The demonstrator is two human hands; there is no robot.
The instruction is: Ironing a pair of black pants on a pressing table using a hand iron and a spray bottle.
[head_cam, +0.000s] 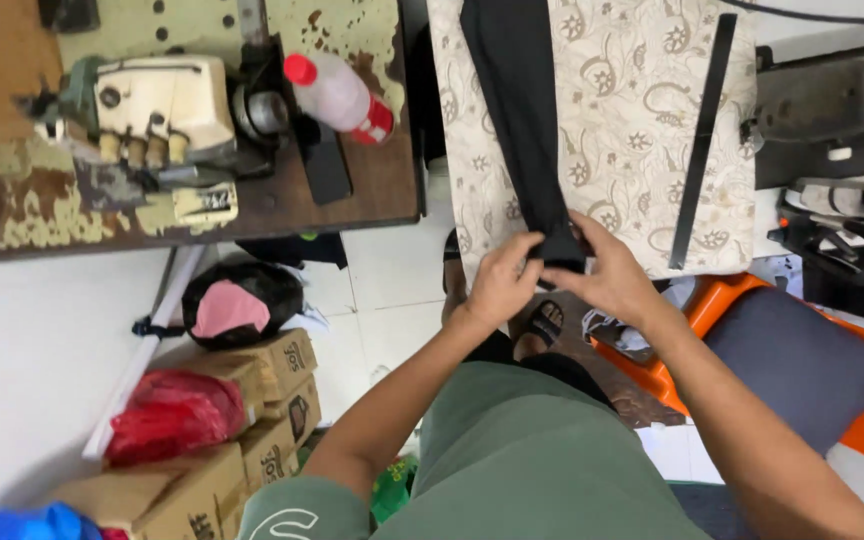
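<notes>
Your green shirt (542,460) fills the bottom; above it, your left hand (500,280) and right hand (607,275) pinch the near end of the black fabric strip (522,120), fingers (527,245) closed on it, lying lengthwise on the floral-covered desk (632,110).

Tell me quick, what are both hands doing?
Left hand: closed, pinching the end of the black cloth.
Right hand: closed on the same end of the cloth.

A worktop (632,120) with a flowery cream cover holds a long black cloth (522,120) and a thin black strip (700,140). Another worktop (352,190), brown and worn, holds a cream sewing machine (147,115) and a red-capped bottle (340,97).
</notes>
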